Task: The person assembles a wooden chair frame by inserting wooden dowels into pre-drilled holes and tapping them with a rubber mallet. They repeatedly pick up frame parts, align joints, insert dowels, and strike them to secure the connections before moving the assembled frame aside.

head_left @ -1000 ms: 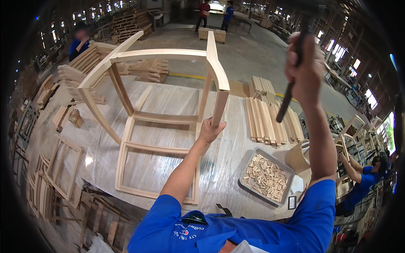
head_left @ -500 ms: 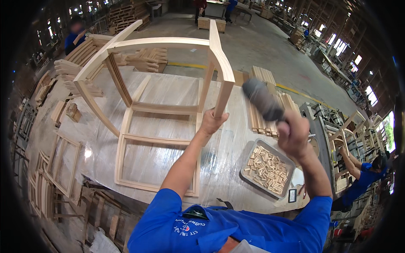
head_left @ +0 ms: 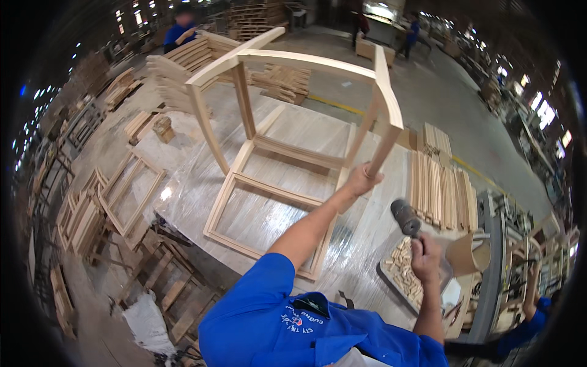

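A pale wooden chair frame [head_left: 306, 60] stands on the plastic-covered table [head_left: 361, 244], its legs and rails rising on the far side. My left hand [head_left: 363, 181] is closed around the near right upright of the frame. In my right hand [head_left: 426, 259] is the handle of a dark-headed mallet [head_left: 405, 217], held over the table to the right of the frame and apart from it. Beneath that hand, a grey tray [head_left: 398, 290] holds many short wooden dowels [head_left: 402, 269]; my right hand and forearm hide part of it.
Wooden slats [head_left: 443, 192] lie stacked at the table's right, beside a brown cardboard piece [head_left: 469, 252]. Small wooden frames [head_left: 131, 192] stand at the left. One co-worker [head_left: 180, 30] is behind stacked parts at the far left; another's blue sleeve [head_left: 532, 324] shows at lower right.
My right hand has lowered the mallet from its raised, blurred position to just above the tray. The view has turned left, so everything sits further right. My left hand keeps its grip.
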The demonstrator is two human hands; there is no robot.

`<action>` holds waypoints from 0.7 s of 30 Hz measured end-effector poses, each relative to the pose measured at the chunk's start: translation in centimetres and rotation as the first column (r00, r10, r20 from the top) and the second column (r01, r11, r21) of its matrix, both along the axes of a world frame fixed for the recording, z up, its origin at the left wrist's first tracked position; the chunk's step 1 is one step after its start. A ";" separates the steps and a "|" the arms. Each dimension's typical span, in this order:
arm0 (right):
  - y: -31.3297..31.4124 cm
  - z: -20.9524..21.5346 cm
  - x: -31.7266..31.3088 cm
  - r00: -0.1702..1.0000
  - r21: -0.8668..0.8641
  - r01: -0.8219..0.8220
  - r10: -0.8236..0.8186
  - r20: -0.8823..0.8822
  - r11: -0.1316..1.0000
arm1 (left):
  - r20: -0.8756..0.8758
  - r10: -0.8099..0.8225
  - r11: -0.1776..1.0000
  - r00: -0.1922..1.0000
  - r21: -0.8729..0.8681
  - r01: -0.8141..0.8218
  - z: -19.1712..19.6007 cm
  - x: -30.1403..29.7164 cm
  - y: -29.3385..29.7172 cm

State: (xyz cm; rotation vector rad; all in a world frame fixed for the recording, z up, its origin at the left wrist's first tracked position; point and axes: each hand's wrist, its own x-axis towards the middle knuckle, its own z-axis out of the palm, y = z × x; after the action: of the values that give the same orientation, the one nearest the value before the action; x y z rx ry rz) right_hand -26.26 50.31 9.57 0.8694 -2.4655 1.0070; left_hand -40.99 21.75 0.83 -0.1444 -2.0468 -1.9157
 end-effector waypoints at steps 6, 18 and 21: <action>2.5 -19.0 11.5 0.751 0.103 0.430 -0.419 0.510 0.897 | 0.265 -0.068 0.961 0.962 -0.243 0.135 -0.7 -1.5 -5.7; -2.7 -23.5 10.1 0.589 0.286 0.738 -0.790 0.168 0.611 | 0.141 -0.343 0.428 0.929 -0.857 0.288 10.7 0.8 -10.3; -8.8 -21.8 10.7 0.459 0.094 0.832 -0.773 0.439 0.547 | -0.286 -0.377 0.461 0.881 -0.883 -0.089 15.5 2.5 -18.4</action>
State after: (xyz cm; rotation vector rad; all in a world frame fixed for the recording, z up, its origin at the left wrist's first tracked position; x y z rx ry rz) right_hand -15.51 41.54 -12.20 -0.6870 -2.5890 1.0039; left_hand -38.46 3.39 16.34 -0.9500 -2.4787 -0.5245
